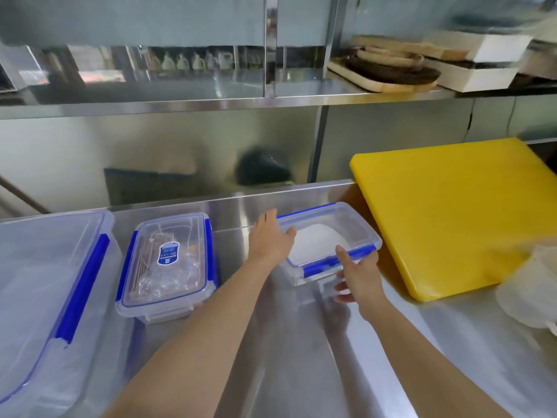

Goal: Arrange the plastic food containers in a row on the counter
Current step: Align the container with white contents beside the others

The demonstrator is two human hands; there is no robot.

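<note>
Plastic food containers sit on the stainless steel counter (301,342) in front of you, three in view. The one you are handling, a clear lidded container (330,241) with blue latches and something white inside, sits toward the back of the counter, just left of a yellow cutting board (452,212) and turned at an angle. Your left hand (271,236) lies against its left end, thumb over the lid's edge, fingers extended and close together. Your right hand (357,274) is at its near right corner, by the blue latch; the thumb rests on the lid edge and the fingers are spread and curled below the container's near side. Whether the container is lifted off the counter cannot be told.

To the left stands a second clear container (167,267), lid shut, blue latches on its long sides, with a blue label on top and clear contents. It is apart from the one in your hands. Further left, a much larger clear container (45,282) with a blue latch fills the corner of the view.

A white cloth-like item (533,288) sits at the right edge, by the cutting board. Above, a steel shelf (271,101) holds wooden boards (388,66) and white boxes (479,61).
</note>
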